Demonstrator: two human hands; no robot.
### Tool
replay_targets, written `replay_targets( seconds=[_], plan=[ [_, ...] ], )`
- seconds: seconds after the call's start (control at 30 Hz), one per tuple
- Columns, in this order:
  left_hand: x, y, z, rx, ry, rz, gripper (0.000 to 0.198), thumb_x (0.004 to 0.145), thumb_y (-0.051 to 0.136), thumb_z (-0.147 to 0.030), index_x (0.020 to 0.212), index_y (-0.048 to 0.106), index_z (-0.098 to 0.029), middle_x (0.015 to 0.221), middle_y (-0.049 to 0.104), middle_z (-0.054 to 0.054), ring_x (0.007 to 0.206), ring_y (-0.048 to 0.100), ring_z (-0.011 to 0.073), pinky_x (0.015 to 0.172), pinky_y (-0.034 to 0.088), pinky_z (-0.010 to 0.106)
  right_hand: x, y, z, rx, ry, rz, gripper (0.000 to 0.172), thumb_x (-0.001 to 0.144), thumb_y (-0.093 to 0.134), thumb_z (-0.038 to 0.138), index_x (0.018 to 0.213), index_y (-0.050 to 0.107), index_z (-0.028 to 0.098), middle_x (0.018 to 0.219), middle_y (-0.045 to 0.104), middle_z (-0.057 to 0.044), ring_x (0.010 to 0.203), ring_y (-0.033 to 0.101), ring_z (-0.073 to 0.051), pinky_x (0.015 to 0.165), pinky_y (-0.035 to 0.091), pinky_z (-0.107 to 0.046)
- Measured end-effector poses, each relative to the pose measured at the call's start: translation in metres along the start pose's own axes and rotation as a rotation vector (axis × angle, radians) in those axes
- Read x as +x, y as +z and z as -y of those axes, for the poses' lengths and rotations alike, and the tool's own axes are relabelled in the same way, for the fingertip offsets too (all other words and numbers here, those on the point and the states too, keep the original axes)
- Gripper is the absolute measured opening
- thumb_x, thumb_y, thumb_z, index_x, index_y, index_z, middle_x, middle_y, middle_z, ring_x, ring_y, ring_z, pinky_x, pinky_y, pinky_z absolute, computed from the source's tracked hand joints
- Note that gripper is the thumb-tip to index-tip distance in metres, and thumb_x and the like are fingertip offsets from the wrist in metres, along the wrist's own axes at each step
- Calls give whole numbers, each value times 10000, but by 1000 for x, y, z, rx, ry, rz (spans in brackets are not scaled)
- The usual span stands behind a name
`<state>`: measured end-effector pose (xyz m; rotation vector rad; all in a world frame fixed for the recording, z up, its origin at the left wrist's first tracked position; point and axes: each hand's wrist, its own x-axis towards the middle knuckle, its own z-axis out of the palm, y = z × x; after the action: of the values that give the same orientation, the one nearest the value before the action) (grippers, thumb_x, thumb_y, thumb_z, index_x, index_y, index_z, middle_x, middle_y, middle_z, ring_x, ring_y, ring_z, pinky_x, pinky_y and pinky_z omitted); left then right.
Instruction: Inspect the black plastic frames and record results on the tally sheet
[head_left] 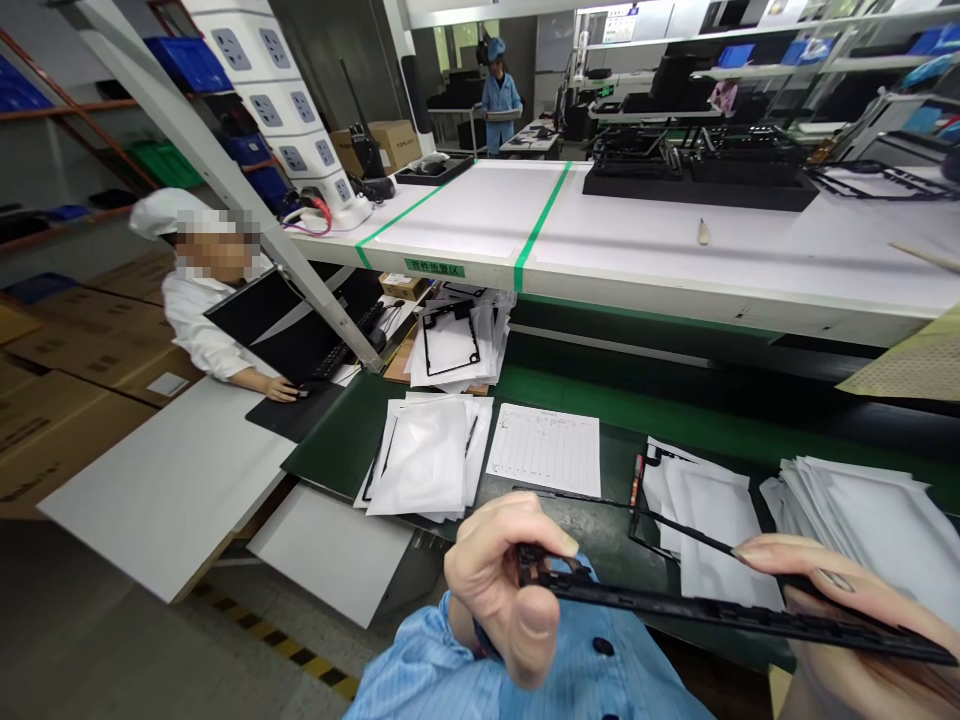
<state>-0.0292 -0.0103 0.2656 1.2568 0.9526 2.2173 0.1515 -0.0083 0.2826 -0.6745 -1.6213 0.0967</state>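
Note:
A thin black plastic frame (697, 608) is held edge-on close to the camera, low in the head view. My left hand (506, 585) is closed on its left corner, thumb on top and fingers curled round. My right hand (847, 610) grips the frame's right part, with the forefinger stretched along its upper edge. Below the frame shows the light blue sleeve (450, 670) of my coat. Beyond my hands, on the green bench (637, 410), lie stacks of white sheets (427, 455) and a printed paper form (545, 450).
A person in white cap and coat (202, 290) works at left with a hand on a black panel. A raised white shelf (675, 240) with green tape carries black trays (697, 175). Cardboard boxes (67, 380) stand at left. Another person in blue (500, 95) stands far back.

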Motion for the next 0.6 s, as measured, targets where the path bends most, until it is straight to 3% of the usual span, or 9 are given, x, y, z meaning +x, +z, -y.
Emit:
replay_targets(
  seconds=[0.13, 0.2, 0.27, 0.3, 0.37, 0.43, 0.5, 0.6],
  plan=[
    [1, 2, 6, 19, 6, 53, 496, 954, 650, -610, 693, 476, -225, 488, 310, -58, 400, 292, 85, 393, 210, 268, -6, -5, 0, -15, -16, 19, 149, 925, 721, 82, 864, 738, 217, 652, 756, -27, 482, 729, -245, 431, 649, -281],
    [1, 1, 10, 57, 5, 82, 451, 918, 716, -592, 773, 488, -231, 569, 402, -63, 462, 398, 92, 440, 333, 244, -11, -6, 1, -37, -57, 67, 236, 889, 653, -7, 946, 745, 203, 697, 764, -31, 536, 746, -228, 466, 650, -281],
    [2, -1, 13, 194, 102, 77, 397, 881, 786, -552, 988, 573, -235, 784, 589, -21, 675, 613, 151, 645, 542, 297, -14, -5, 4, -101, -96, 105, 348, 862, 590, -71, 1043, 740, 185, 743, 757, -38, 594, 745, -200, 497, 635, -268],
    [3, -2, 14, 300, 197, 77, 426, 877, 807, -512, 1110, 592, -228, 941, 651, 25, 858, 680, 200, 800, 589, 364, -15, -4, 5, -153, -114, 123, 381, 867, 565, -88, 1082, 735, 176, 769, 748, -46, 628, 740, -188, 516, 625, -263],
    [6, -4, 13, 454, 381, 189, 364, 950, 753, -405, 1220, 624, -197, 1152, 678, 103, 1124, 673, 260, 997, 565, 450, -16, -2, 9, -265, -151, 186, 390, 894, 528, -97, 1110, 730, 158, 822, 735, -69, 693, 727, -173, 562, 612, -256],
    [8, -5, 11, 368, 433, 446, 178, 1071, 563, -305, 1099, 672, -166, 1059, 735, 103, 1026, 717, 213, 889, 594, 355, -15, -1, 15, -352, -175, 277, 356, 942, 498, -71, 1090, 731, 155, 851, 735, -80, 733, 718, -166, 611, 613, -255],
    [7, -6, 7, 166, 387, 638, 311, 1127, 404, -263, 994, 664, -156, 813, 751, 48, 687, 705, 129, 624, 548, 252, -12, -3, 23, -386, -177, 370, 327, 987, 497, -35, 1093, 732, 166, 862, 752, -75, 744, 719, -159, 645, 619, -249],
    [1, -8, 2, 70, 323, 617, 348, 1126, 410, -308, 939, 664, -160, 617, 692, -7, 440, 574, 90, 456, 435, 238, -7, -8, 33, -385, -145, 430, 307, 1020, 528, 15, 1180, 725, 188, 885, 783, -68, 767, 746, -168, 660, 631, -251]
  ],
)
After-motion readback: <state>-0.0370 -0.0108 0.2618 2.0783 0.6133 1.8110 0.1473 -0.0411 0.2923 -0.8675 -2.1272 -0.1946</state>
